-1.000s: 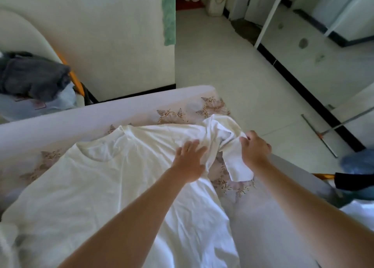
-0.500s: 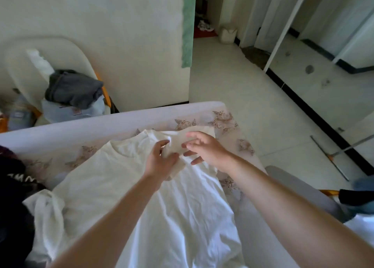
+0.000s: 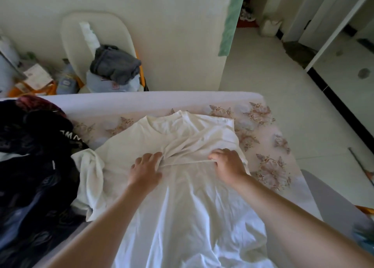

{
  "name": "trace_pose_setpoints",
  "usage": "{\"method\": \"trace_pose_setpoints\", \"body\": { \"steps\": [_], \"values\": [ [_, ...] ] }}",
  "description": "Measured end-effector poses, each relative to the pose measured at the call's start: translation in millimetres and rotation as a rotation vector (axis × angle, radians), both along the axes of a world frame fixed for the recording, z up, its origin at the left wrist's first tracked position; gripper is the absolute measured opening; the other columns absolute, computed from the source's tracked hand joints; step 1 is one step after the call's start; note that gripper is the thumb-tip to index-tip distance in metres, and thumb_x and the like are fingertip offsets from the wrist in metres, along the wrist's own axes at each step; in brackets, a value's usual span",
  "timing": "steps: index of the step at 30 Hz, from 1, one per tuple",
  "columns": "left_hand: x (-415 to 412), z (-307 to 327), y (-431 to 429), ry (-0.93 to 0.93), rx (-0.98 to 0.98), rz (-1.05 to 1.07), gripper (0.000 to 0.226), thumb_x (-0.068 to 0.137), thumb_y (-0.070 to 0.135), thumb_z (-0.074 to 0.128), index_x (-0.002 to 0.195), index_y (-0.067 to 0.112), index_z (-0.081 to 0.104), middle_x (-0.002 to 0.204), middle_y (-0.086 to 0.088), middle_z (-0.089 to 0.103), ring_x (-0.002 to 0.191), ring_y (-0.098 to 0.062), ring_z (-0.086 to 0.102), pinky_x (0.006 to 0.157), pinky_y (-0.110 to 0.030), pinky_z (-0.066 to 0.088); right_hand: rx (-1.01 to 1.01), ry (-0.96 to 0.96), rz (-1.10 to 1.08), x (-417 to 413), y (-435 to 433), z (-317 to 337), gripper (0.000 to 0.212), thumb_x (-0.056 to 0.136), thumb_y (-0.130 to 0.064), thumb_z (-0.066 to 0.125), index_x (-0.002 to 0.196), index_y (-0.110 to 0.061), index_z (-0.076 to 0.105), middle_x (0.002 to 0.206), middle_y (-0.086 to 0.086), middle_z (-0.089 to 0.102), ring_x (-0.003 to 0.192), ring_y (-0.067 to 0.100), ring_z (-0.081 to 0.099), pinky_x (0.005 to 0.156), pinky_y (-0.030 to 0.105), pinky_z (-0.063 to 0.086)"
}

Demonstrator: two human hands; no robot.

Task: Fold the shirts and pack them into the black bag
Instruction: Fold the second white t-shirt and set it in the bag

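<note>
I can read only a few white capital letters, roughly "MN", on the crumpled black printed garment (image 3: 40, 156) at the far left. The small red patch on the pale blue cloth bundle (image 3: 113, 84) is too blurred for me to read.

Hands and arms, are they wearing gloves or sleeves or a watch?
No. The left hand and right hand are bare: no gloves, rings or watch show. The left forearm and right forearm are bare too, no sleeve in view up to the picture's edge.

Home bedroom; floral bed (image 3: 263, 146), heaped clothes (image 3: 30, 156), tiled floor (image 3: 263, 75)
</note>
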State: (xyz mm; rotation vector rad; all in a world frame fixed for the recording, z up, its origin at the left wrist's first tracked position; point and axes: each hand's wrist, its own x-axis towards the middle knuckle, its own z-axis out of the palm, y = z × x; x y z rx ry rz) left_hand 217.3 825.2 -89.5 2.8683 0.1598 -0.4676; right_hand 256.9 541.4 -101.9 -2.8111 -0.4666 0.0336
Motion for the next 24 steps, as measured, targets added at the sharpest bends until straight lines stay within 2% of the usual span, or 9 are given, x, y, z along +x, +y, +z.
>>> {"method": "trace_pose_setpoints", "body": {
  "steps": [3,7,9,12,15,16,18,21,24],
  "values": [
    [5,1,8,-0.154,-0.280,0.204,0.063,0.079,-0.004,0.045,0.136,0.020,0.051,0.127,-0.011,0.057,0.117,-0.034,0.051,0.098,-0.039,0.044,-0.171,-0.082,0.041,5,11,-13,0.039,0.066,0.005,0.072,0.098,-0.018,0.071,0.091,0.004,0.066,0.074,0.029,0.062,0.065,0.038,0.045],
    [10,24,25,-0.222,-0.421,0.484,0.043,0.085,0.003,0.038,0.121,0.018,0.054,0.113,-0.014,0.060,0.097,-0.031,0.054,0.081,-0.035,0.043,-0.231,-0.118,0.141,18,7,-15,0.029,0.066,0.005,0.071,0.086,-0.015,0.069,0.079,0.005,0.061,0.069,0.031,0.061,0.067,0.040,0.044],
    [12,31,44,-0.095,-0.282,0.577,0.033,0.087,0.014,0.041,0.117,0.014,0.054,0.107,-0.013,0.057,0.097,-0.033,0.055,0.077,-0.034,0.039,-0.099,-0.126,0.133,21,9,-5,0.017,0.068,0.003,0.066,0.075,-0.013,0.064,0.072,0.005,0.057,0.062,0.030,0.057,0.060,0.036,0.042],
    [6,38,63,0.253,0.121,0.398,0.039,0.084,0.028,0.048,0.118,0.012,0.059,0.115,-0.009,0.060,0.109,-0.030,0.059,0.077,-0.033,0.042,0.055,-0.006,0.196,13,14,11,0.016,0.073,-0.017,0.041,0.063,-0.016,0.052,0.062,-0.001,0.053,0.054,0.025,0.050,0.052,0.032,0.041],
    [6,34,54,0.128,0.204,0.221,0.035,0.090,0.020,0.044,0.123,0.014,0.052,0.121,-0.010,0.058,0.111,-0.029,0.055,0.081,-0.035,0.043,0.001,0.383,0.157,3,18,28,0.018,0.080,-0.018,0.048,0.064,-0.017,0.058,0.064,-0.008,0.058,0.061,0.015,0.056,0.057,0.031,0.047],
    [8,31,45,0.047,0.162,0.145,0.036,0.091,0.019,0.043,0.126,0.017,0.051,0.122,-0.008,0.056,0.112,-0.028,0.053,0.086,-0.037,0.043,0.009,0.389,0.121,5,18,29,0.018,0.081,-0.017,0.051,0.066,-0.019,0.061,0.065,-0.011,0.058,0.062,0.012,0.056,0.058,0.028,0.043],
    [13,23,28,-0.002,0.051,0.017,0.039,0.094,0.026,0.045,0.133,0.026,0.050,0.128,-0.004,0.053,0.118,-0.026,0.050,0.094,-0.038,0.042,0.042,0.244,0.044,17,17,30,0.018,0.085,-0.013,0.053,0.076,-0.019,0.067,0.077,-0.012,0.064,0.070,0.014,0.060,0.062,0.025,0.037],
    [20,8,11,0.080,0.060,-0.053,0.042,0.095,0.041,0.049,0.136,0.030,0.045,0.131,-0.002,0.047,0.120,-0.026,0.046,0.095,-0.040,0.043,-0.001,0.102,-0.006,50,5,25,0.024,0.093,-0.009,0.051,0.105,-0.020,0.069,0.115,-0.005,0.065,0.086,0.023,0.068,0.066,0.030,0.045],
    [25,0,13,0.018,0.101,-0.022,0.039,0.092,0.016,0.049,0.131,0.023,0.051,0.124,-0.004,0.048,0.115,-0.026,0.046,0.091,-0.038,0.045,-0.171,0.158,0.052,82,-4,21,0.049,0.092,-0.002,0.049,0.137,-0.022,0.055,0.142,-0.004,0.050,0.101,0.028,0.067,0.071,0.035,0.051]
  ]
}}
